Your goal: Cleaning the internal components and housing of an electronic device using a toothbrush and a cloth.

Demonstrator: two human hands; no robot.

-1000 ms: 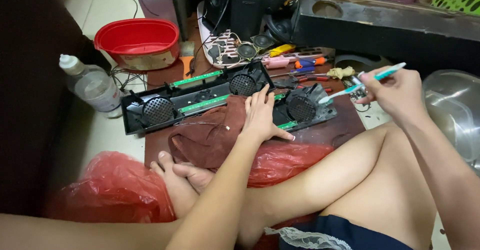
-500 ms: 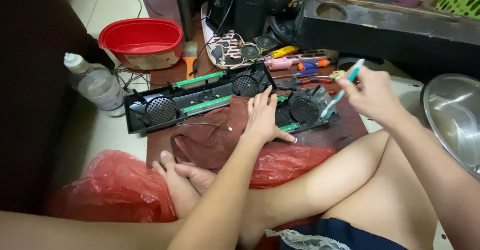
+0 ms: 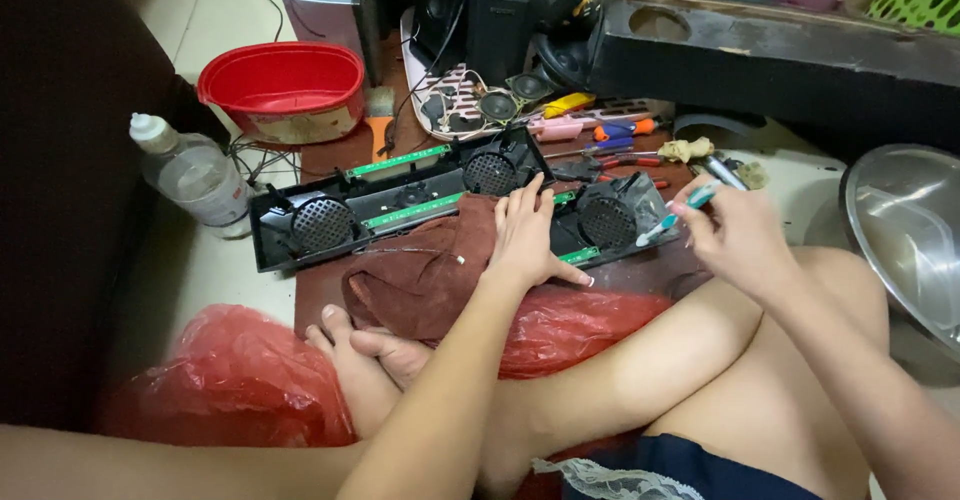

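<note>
Black plastic, long and open-faced — that is the speaker panel (image 3: 450, 200) we are working over, and it is lying across the wooden board on the floor just in front of our crossed legs. Our left hand (image 3: 528, 235) is pressing flat on its middle, fingers spread and not closed on anything, with the brown cloth (image 3: 425, 270) bunched just beside the wrist. Our right hand (image 3: 735, 232) is pinching a teal-handled tool (image 3: 678, 214), the grip clamped on its handle, and the tip is pointing at the round speaker grille (image 3: 607, 222) nearest that hand.

We are judging the panel to be light and fairly stiff, but brittle at its thin edges, and the green circuit strips (image 3: 410, 210) running along it are looking fragile — so the plain black frame between the grilles, where the left hand is resting, seems the safest place to hold it.

Beyond the left hand a red basin (image 3: 285, 90) is sitting, with a clear plastic bottle (image 3: 190, 175) off to its outer side. Past the right hand, screwdrivers (image 3: 610, 132) are lying scattered, and a steel bowl (image 3: 905, 230) is sitting further out.
</note>
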